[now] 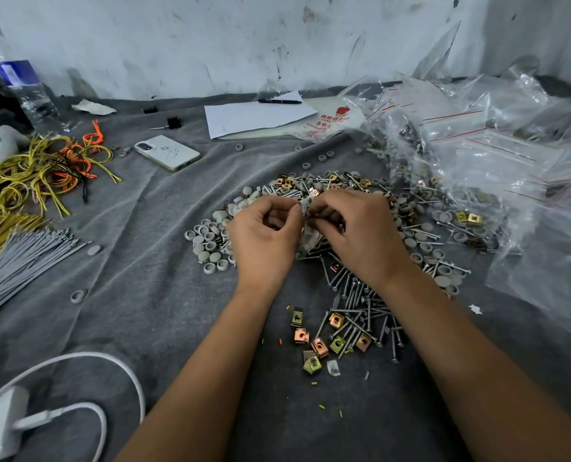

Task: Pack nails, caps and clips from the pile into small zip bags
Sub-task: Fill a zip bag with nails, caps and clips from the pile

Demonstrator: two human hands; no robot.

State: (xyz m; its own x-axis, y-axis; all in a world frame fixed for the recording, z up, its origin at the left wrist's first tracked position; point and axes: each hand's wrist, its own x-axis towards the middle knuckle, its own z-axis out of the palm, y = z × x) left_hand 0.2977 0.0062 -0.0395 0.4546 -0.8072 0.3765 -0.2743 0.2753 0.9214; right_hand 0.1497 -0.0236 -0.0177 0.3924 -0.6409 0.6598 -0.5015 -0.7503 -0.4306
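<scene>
1. Both hands meet at the centre of the frame, right above the pile. The left hand (264, 233) and the right hand (354, 228) are each pinching the top edge of a small clear plastic zip bag (307, 233), fingers curled onto it from either side.
2. The bag hangs down between the two palms with its mouth up at the fingertips, so its long axis runs roughly top to bottom in the frame. Neither hand is nearer; it sits dead between them.
3. Looks like the seal is being either pulled open or pressed closed. Honestly can't tell which, the fingers cover the strip, and I can't make out what's inside either.
4. The stuff to pack lies right under and around the hands on the grey cloth (137, 261): round grey plastic caps (207, 241) to the left, silver metal nails (360, 301) below the right wrist, brass-coloured folded metal clips (320, 345) lower centre.
5. If the bag is still being filled, the nails are closest to the right hand, the caps to the left.
6. Heap of clear zip bags with red strips (477, 145) fills the upper right. White smartphone (167, 151) sits upper left of centre.
</scene>
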